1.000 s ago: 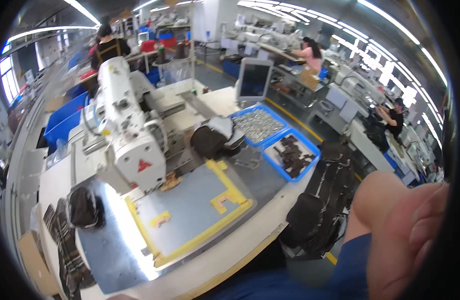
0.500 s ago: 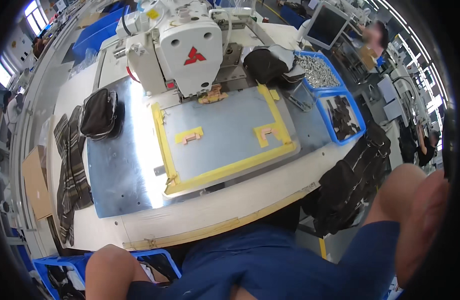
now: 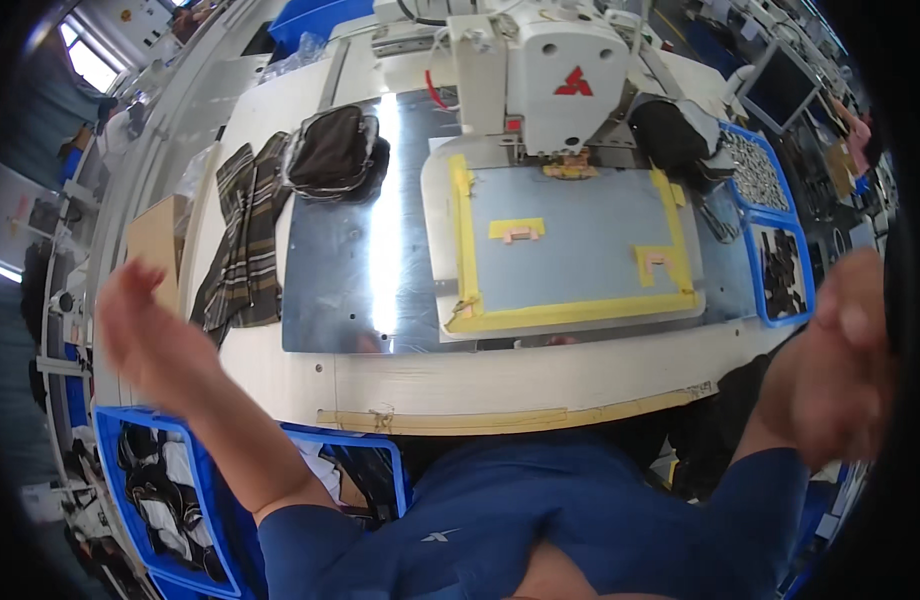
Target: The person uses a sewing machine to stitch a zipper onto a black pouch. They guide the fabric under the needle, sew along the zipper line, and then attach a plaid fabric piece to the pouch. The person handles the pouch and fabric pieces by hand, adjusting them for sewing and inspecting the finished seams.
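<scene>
Striped fabric (image 3: 236, 245) lay long axis 12-to-6 on white table (image 3: 600, 370); left hand (image 3: 155, 335) nearest, fingers released; right hand (image 3: 830, 375) blurred, grip untellable; factory hall around.

The person wears a dark blue short-sleeved shirt (image 3: 540, 520) with a small light mark on the chest. The sleeves end above the elbows, so both forearms are bare. The left hand (image 3: 145, 335) and right hand (image 3: 830, 385) wear no gloves.

- One white sewing machine (image 3: 545, 75)
- One yellow-taped template plate (image 3: 570, 250)
- Two dark bags (image 3: 335, 150) (image 3: 675, 135)
- Two blue trays at right (image 3: 750, 170) (image 3: 780, 275)
- Two raised hands (image 3: 155, 335) (image 3: 830, 370)
</scene>
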{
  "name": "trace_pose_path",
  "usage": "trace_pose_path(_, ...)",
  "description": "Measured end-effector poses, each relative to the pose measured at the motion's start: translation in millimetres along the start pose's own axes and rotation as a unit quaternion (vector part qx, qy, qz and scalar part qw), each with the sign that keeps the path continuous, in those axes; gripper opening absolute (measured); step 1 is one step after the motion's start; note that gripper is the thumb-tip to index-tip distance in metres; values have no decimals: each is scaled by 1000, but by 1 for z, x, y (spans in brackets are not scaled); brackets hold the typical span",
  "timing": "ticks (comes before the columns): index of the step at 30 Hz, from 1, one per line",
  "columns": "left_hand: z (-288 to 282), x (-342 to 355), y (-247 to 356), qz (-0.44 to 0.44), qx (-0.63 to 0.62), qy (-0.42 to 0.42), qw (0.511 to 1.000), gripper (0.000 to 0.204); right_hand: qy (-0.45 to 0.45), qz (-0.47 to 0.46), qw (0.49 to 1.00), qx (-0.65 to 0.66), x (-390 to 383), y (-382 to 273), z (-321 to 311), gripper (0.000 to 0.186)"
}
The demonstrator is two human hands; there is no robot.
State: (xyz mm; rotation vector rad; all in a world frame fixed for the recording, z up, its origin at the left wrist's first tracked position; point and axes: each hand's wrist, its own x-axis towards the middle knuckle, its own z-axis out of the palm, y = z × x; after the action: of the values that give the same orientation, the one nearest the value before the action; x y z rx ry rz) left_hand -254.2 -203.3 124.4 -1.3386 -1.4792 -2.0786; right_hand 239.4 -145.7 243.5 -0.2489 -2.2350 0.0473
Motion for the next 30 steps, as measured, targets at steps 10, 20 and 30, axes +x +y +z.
trace_pose_path(10, -33, -8, -255, -173, 505, -334, 777, 43, -9, 432, 890, 143, -124, 104, 188, 12)
trace_pose_path(20, -27, 56, -207, -221, 524, -385, 726, 75, -81, 525, 832, 162, -143, 114, 211, 15)
trace_pose_path(30, -69, 71, -229, -88, 519, -319, 788, 33, -104, 511, 839, 153, -141, 108, 210, 14)
